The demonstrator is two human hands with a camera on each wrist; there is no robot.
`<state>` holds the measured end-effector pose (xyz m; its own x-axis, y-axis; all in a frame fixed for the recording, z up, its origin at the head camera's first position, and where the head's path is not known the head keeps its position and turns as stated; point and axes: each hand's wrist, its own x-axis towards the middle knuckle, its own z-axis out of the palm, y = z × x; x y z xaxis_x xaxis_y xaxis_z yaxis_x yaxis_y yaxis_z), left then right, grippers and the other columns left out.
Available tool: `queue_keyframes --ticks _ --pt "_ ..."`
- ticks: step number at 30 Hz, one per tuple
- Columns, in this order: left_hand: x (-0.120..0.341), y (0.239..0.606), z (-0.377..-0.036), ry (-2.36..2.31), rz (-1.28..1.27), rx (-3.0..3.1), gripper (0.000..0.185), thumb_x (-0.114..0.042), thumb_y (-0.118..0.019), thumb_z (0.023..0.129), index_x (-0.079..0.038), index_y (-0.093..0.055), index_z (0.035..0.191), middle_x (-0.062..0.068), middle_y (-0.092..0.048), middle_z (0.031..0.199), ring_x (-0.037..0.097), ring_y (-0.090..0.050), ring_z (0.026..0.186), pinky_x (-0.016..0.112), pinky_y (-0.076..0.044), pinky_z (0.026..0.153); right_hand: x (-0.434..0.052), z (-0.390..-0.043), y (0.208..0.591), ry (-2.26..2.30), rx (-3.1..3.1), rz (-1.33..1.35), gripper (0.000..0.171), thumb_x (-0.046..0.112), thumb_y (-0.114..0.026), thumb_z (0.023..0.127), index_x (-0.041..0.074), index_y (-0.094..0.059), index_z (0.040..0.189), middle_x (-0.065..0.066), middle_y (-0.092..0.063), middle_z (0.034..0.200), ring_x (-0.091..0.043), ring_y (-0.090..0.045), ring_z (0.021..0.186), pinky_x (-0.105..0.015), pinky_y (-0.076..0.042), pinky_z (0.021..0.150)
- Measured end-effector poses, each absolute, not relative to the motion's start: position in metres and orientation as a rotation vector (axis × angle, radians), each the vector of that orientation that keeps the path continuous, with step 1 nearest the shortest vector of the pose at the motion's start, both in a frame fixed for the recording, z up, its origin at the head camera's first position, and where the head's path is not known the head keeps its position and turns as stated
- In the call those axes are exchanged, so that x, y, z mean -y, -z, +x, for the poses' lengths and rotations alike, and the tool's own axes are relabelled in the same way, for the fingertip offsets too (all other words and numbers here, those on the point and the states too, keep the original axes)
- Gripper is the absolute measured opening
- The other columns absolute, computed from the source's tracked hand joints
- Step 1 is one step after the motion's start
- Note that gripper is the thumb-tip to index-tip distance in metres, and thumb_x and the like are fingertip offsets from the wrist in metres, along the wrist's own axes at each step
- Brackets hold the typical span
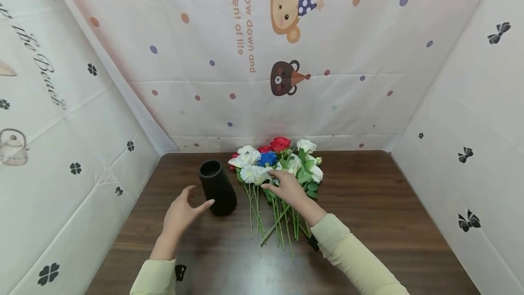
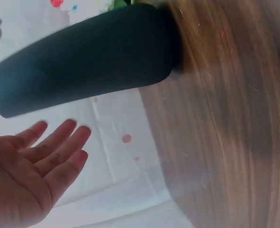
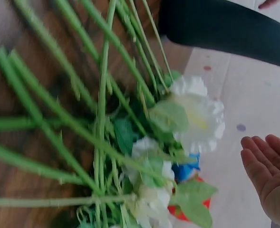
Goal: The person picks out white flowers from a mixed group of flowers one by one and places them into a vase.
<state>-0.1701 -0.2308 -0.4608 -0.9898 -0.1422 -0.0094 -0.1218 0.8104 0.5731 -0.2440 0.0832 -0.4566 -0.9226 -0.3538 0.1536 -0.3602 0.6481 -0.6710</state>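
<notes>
Brown table [image 1: 368, 204]: left hand [image 1: 180, 213] spread beside black vase [image 1: 217, 188], ready to steady; right hand [image 1: 288, 188] flat over flower bunch [image 1: 278, 163], gripping nothing.

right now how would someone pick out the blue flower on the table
Find the brown wooden table, then the flower bunch lying right of the black vase. The blue flower sits among the heads, the only blue bloom between white and red ones.

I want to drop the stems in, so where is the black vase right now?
In the head view the black vase stands upright on the table, left of centre, between the open left hand and the flowers.
</notes>
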Motion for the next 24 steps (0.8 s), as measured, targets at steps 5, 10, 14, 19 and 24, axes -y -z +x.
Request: queue_keyframes --ticks 5,10,14,19,24 --pt "0.240 0.468 -0.189 1.154 0.241 2.900 0.109 -0.056 -0.073 0.089 -0.007 -0.012 0.165 0.028 -0.031 0.164 0.048 -0.036 0.148 0.066 -0.037 0.116 -0.067 -0.246 0.466 -1.268 2.874 0.574 0.051 0.029 -0.073 0.096 -0.001 -0.063 0.136 -0.021 -0.068 0.133 -0.037 -0.068 0.119 -0.051 -0.058 0.097" --pt "0.239 0.482 -0.205 1.335 0.174 2.727 0.108 -0.042 -0.080 0.088 -0.012 -0.011 0.166 0.023 -0.024 0.169 0.044 -0.026 0.156 0.066 -0.028 0.123 -0.054 -0.248 0.477 -1.327 2.902 0.506 0.048 0.026 -0.074 0.095 -0.004 -0.065 0.131 -0.023 -0.069 0.129 -0.037 -0.070 0.114 -0.047 -0.060 0.093" --pt "0.233 0.492 -0.215 1.410 0.105 2.599 0.105 -0.031 -0.083 0.086 -0.011 -0.017 0.165 0.023 -0.029 0.167 0.040 -0.029 0.156 0.059 -0.027 0.126 -0.044 -0.252 0.488 -1.305 2.927 0.453 0.045 0.023 -0.075 0.095 -0.006 -0.067 0.127 -0.025 -0.072 0.122 -0.037 -0.072 0.106 -0.047 -0.061 0.088" --pt "0.226 0.498 -0.223 1.532 0.085 2.505 0.107 -0.025 -0.083 0.085 -0.016 -0.013 0.166 0.024 -0.028 0.167 0.039 -0.029 0.156 0.053 -0.028 0.128 -0.035 -0.256 0.504 -1.288 3.003 0.325 0.046 0.023 -0.074 0.095 -0.007 -0.066 0.129 -0.024 -0.073 0.119 -0.037 -0.071 0.107 -0.048 -0.060 0.087" --pt "0.221 0.502 -0.227 1.628 0.087 2.446 0.106 -0.021 -0.083 0.085 -0.018 -0.013 0.166 0.024 -0.036 0.161 0.040 -0.035 0.152 0.054 -0.031 0.126 -0.029 -0.258 0.519 -1.265 3.052 0.223 0.041 0.022 -0.075 0.094 -0.007 -0.071 0.122 -0.025 -0.074 0.119 -0.034 -0.073 0.099 -0.046 -0.061 0.085"
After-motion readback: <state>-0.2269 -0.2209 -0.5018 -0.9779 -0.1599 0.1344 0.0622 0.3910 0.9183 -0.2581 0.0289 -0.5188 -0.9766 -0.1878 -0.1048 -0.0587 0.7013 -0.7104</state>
